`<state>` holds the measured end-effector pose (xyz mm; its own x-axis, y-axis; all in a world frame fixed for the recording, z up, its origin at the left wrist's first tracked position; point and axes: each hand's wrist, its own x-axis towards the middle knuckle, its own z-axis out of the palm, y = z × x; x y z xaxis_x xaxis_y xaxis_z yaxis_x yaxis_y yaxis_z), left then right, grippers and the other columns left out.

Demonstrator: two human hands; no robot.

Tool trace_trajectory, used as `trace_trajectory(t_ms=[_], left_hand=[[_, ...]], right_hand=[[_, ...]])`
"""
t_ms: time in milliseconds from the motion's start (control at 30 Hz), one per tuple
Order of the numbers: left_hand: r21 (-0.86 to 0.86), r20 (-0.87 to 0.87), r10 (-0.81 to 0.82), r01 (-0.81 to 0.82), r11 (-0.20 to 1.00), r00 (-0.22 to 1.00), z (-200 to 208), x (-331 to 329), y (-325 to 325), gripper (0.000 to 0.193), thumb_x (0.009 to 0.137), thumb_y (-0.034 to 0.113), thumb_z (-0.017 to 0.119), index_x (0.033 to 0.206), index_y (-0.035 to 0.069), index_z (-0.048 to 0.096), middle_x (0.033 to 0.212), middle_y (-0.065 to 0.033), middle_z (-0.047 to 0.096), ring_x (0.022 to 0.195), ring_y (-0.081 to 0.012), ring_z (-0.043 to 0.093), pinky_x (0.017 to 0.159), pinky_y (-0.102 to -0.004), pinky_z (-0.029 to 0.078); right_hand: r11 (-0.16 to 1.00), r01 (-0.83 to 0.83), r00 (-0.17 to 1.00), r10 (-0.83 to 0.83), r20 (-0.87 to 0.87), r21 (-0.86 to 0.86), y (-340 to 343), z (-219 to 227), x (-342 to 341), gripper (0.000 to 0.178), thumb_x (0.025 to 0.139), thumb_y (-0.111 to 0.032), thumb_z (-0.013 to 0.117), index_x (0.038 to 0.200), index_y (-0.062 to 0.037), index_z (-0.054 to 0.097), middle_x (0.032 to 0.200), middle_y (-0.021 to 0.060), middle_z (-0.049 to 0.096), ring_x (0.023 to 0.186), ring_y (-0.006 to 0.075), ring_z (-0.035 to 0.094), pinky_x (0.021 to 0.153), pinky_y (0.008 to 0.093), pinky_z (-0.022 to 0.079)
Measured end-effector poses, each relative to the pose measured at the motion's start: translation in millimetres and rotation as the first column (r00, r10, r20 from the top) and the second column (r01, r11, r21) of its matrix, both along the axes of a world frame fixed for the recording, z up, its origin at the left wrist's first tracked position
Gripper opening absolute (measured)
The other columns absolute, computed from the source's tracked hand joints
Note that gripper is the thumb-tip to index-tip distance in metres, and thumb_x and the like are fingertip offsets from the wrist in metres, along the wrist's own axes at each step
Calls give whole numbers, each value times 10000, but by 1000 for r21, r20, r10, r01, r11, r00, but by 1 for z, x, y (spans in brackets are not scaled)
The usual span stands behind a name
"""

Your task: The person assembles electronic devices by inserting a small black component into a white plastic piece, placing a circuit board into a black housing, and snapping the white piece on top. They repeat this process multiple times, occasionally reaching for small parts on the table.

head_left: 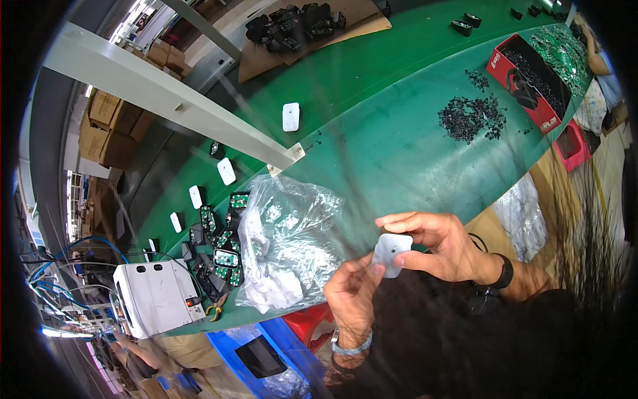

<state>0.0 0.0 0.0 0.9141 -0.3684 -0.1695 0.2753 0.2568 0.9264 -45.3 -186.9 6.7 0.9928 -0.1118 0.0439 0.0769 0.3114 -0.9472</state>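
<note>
The right hand [446,249] closes thumb and fingers on a smooth white rounded-rectangular housing [392,250] with a small dark hole, and the left hand [352,294] pinches its lower-left end, near the green tabletop's [392,169] near edge. Open room extends beyond, toward loose black parts [472,118]; a crinkled clear plastic bag [292,223] limits the left.

The underside of a white plate [391,249] is hidden from view, its edges partly covered by the fingers [420,261]. Black pieces [470,118] heaped on the tabletop [389,156] at far right are too small to be identified. Beyond them, a person [598,61] is cut off by the view's edge.
</note>
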Motion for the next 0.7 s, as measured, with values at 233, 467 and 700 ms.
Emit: trace_trajectory(t_ms=[233, 467, 700], left_hand=[[151, 155, 79, -103, 983, 985, -7, -8, -2, 205, 846, -39, 779, 1025, -48, 681, 1021, -141, 725, 908, -122, 667, 769, -270, 565], [267, 676, -1, -244, 933, 737, -11, -7, -6, 231, 839, -114, 736, 1052, -56, 666, 1024, -174, 680, 898, -182, 680, 763, -268, 547], [108, 389, 126, -181, 978, 913, -16, 15, -13, 189, 883, -20, 742, 1056, -50, 674, 1027, -179, 702, 927, -189, 692, 815, -313, 569]], right_hand=[[999, -13, 1000, 13, 7, 31, 0, 4, 4, 444, 874, 82, 694, 1302, 29, 588, 1444, 181, 522, 1272, 232, 572, 1032, 359, 530], [988, -68, 997, 62, 49, 136, -8, 0, 6, 424, 877, 52, 721, 1284, 35, 604, 1417, 184, 532, 1239, 224, 587, 1027, 355, 532], [999, -51, 999, 51, -13, -6, -9, -2, 34, 394, 882, 69, 702, 1265, 46, 612, 1376, 166, 565, 1227, 216, 593, 1033, 360, 523]])
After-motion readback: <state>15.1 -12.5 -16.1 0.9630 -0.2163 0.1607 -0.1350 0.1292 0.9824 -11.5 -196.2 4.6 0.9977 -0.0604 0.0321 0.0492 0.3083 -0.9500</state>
